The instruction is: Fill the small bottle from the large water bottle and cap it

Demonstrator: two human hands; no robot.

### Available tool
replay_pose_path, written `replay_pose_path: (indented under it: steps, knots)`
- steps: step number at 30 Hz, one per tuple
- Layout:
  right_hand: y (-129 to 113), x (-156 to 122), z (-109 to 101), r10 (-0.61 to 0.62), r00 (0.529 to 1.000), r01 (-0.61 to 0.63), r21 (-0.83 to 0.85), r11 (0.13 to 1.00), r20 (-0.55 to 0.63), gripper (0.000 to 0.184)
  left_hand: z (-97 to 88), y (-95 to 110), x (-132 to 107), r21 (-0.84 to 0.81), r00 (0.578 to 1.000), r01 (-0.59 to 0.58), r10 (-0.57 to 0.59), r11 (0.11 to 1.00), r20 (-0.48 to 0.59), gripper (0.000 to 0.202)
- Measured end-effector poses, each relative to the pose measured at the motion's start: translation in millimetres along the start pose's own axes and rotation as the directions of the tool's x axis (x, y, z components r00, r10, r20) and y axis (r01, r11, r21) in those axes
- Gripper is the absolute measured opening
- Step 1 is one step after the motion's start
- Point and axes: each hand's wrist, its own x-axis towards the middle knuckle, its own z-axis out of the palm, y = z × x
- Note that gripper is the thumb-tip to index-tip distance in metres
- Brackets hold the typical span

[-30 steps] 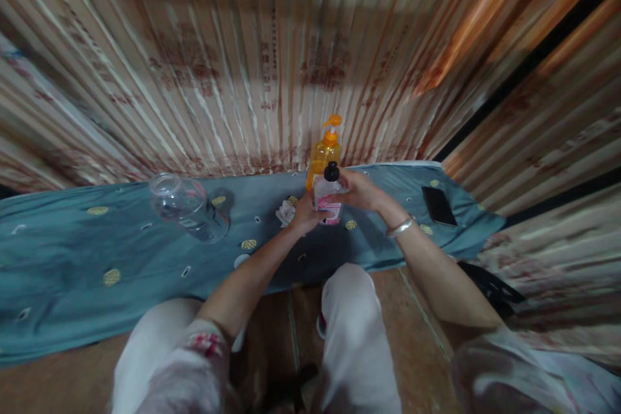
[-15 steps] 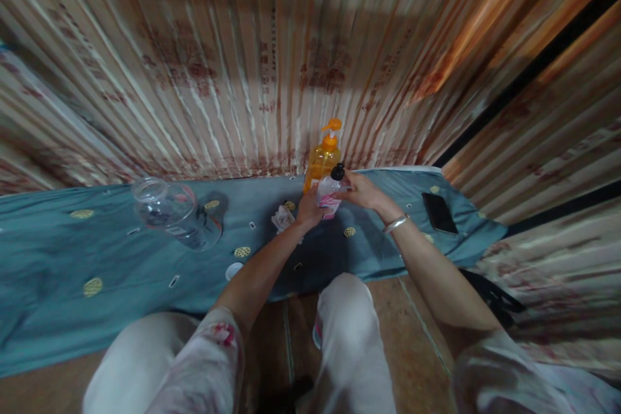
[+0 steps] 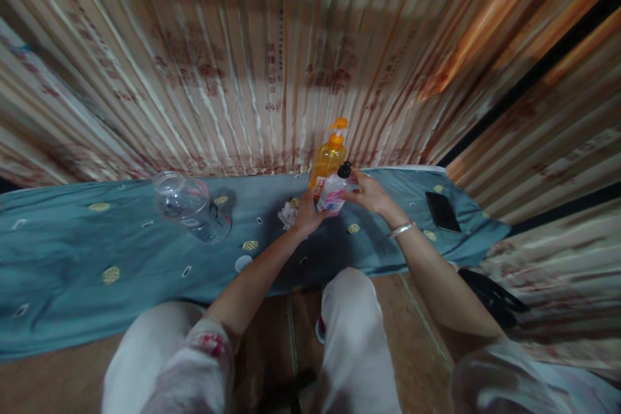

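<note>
A small clear bottle (image 3: 334,194) with a black top and a pink label is held slightly tilted between my hands. My left hand (image 3: 307,212) is closed around its lower left side. From the right, my right hand (image 3: 367,193) grips the bottle, thumb across the front and fingers behind, just below the black top (image 3: 344,169). Right behind it stands an orange pump bottle (image 3: 326,162) with amber liquid inside. A crumpled white tissue (image 3: 288,215) lies left of my left hand.
On the teal cloth (image 3: 145,259) to the left stands a large clear plastic jar (image 3: 191,207). A round white lid (image 3: 243,263) lies near the front edge, by my left forearm. A black phone (image 3: 443,211) rests at the right. A patterned curtain (image 3: 233,77) hangs behind.
The view has shifted a little, so things appear slightly further right. Both hands stay on the small bottle; the right fingers look slightly looser around its neck.
</note>
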Motion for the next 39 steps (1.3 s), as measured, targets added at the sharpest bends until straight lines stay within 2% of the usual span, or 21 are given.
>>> replay_pose_path:
  steps: [2,5,7,9,11,14,17,19,21,24,26,29,32,33,35,37,39]
  knots:
    - [-1.3,-10.8,-1.0,0.047,0.997,-0.048,-0.015,0.999,-0.058,0.08,-16.8,-0.2,-18.9,-0.006,1.0,-0.01,0.01,1.0,-0.017,0.069]
    - [-7.5,-37.3,2.6,0.076,0.967,-0.081,-0.01,0.997,-0.242,0.074,-52.1,-2.5,-56.6,-0.017,0.999,-0.027,0.027,0.999,-0.031,0.068]
    - [-15.1,-57.3,13.0,0.061,0.932,-0.059,0.016,0.998,-0.356,0.065,-78.1,-3.4,-82.6,-0.017,0.998,-0.032,0.031,0.999,-0.048,0.065]
    - [-25.4,-72.9,30.9,0.038,0.922,-0.024,0.04,0.999,-0.386,0.057,-101.9,-1.8,-104.8,-0.008,0.998,-0.019,0.019,1.0,-0.067,0.059]
    - [-38.1,-80.5,54.1,0.017,0.94,0.003,0.057,0.998,-0.34,0.049,-121.3,2.5,-121.4,0.02,0.996,0.014,-0.013,1.0,-0.084,0.056]
    - [-61.0,-79.6,91.5,-0.021,0.977,0.032,0.05,0.998,-0.211,0.043,-143.7,10.1,-136.9,0.038,0.992,0.029,-0.024,0.999,-0.123,0.052]
    - [-89.0,-76.7,125.9,-0.132,0.991,0.133,0.035,0.991,-0.012,0.039,-163.1,11.7,-146.1,0.047,0.978,0.044,-0.033,0.998,-0.207,0.047]
    - [-109.7,-78.3,146.1,-0.221,0.965,0.218,0.038,0.975,0.138,0.043,-175.3,8.7,-150.8,0.037,0.96,0.078,-0.065,0.996,-0.273,0.046]
    - [-129.7,-81.9,163.5,-0.285,0.92,0.293,0.011,0.956,0.269,0.051,-186.5,5.5,-154.6,0.021,0.94,0.104,-0.092,0.994,-0.329,0.046]
    - [-153.6,-86.5,183.8,-0.288,0.877,0.352,-0.106,0.93,0.385,0.065,-202.1,5.7,-158.7,0.046,0.917,0.104,-0.078,0.993,-0.391,0.044]
    - [-163.4,-87.8,193.0,-0.268,0.862,0.378,-0.193,0.905,0.429,0.063,-213.4,9.9,-160.4,0.149,0.909,0.084,-0.015,0.985,-0.417,0.04]
    - [-169.0,-87.6,199.8,-0.243,0.85,0.4,-0.271,0.875,0.468,0.04,-231.2,16.0,-159.9,0.338,0.869,0.043,0.131,0.94,-0.476,0.046]
    - [-168.5,-83.7,195.1,-0.255,0.839,0.404,-0.238,0.883,0.48,0.021,-244.4,12.1,-152.0,0.383,0.798,0.03,0.208,0.923,-0.566,0.081]
    - [-168.5,-80.6,190.3,-0.261,0.84,0.393,-0.202,0.897,0.475,0.018,-246.3,8.2,-147.1,0.358,0.784,0.041,0.192,0.933,-0.59,0.095]
    - [-171.2,-70.4,176.0,-0.266,0.861,0.346,-0.117,0.931,0.433,0.016,-246.0,-1.4,-134.4,0.232,0.782,0.08,0.083,0.969,-0.617,0.112]
    - [-179.2,-54.6,157.0,-0.27,0.905,0.301,-0.046,0.953,0.33,0.022,-240.8,-10.2,-119.7,0.104,0.806,0.095,-0.015,0.99,-0.592,0.121]
    - [-192.9,-34.7,136.5,-0.285,0.932,0.297,-0.024,0.954,0.222,0.03,-233.8,-15.5,-105.9,0.045,0.822,0.062,-0.026,0.997,-0.569,0.127]
